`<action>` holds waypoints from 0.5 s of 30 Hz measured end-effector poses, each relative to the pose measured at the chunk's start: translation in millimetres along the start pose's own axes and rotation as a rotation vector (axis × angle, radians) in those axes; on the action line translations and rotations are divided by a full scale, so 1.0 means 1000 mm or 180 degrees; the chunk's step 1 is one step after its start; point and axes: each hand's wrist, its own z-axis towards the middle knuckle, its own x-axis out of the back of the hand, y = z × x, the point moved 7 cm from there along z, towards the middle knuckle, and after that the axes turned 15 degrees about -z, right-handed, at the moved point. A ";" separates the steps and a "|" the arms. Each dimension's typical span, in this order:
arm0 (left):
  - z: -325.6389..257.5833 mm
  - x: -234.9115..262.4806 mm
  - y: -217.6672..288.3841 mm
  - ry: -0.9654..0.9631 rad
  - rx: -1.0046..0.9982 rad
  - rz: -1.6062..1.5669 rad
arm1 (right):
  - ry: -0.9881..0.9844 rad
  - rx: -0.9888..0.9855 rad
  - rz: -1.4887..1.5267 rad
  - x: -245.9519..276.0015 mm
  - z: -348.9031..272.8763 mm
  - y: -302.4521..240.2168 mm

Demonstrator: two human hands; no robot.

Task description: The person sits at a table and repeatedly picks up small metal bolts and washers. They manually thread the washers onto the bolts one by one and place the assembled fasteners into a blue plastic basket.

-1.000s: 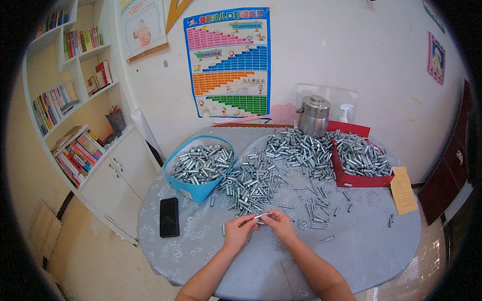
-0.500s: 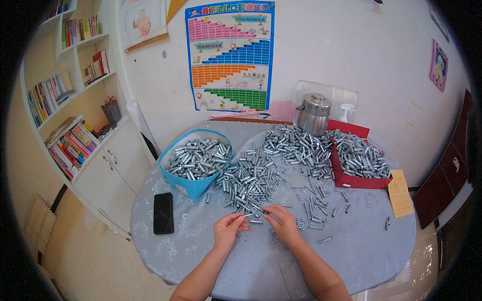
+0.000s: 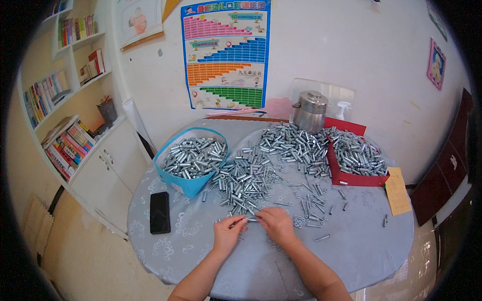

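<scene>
Near the front of the pile my hands meet fingertip to fingertip. My left hand (image 3: 228,234) is closed, pinching a slim silvery bolt (image 3: 250,219) that points toward the right. My right hand (image 3: 276,223) is closed at the bolt's other end; its fingers hide whatever small piece they grip. Just beyond the fingers lies a heap of loose metal bolts and sleeves (image 3: 245,183). To the right of my right hand, small washers or nuts (image 3: 298,221) lie beside several scattered bolts (image 3: 314,204).
A blue bin (image 3: 187,186) full of metal sleeves stands left, a red box (image 3: 354,179) of similar parts right. Behind are a steel pot (image 3: 310,113) and a spray bottle (image 3: 343,110). A black phone (image 3: 160,213) lies left, a yellow paper (image 3: 398,193) right.
My right hand has moved in toward my left, so the fingertips now come together around the bolt. The whole view has shifted slightly.
</scene>
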 end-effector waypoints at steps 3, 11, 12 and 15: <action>-0.004 -0.007 0.000 -0.0121 0.0000 0.0268 | -0.0058 0.0175 0.0167 -0.005 -0.002 -0.010; -0.005 -0.009 -0.011 -0.0236 0.0612 0.0009 | -0.0283 0.0653 0.0349 -0.006 -0.005 -0.025; -0.004 -0.007 -0.016 -0.0237 0.0748 -0.0170 | -0.0271 0.0709 0.0326 -0.004 -0.004 -0.028; 0.000 -0.003 -0.021 -0.0138 0.0734 -0.0422 | -0.0486 0.0307 0.0643 -0.011 0.000 -0.018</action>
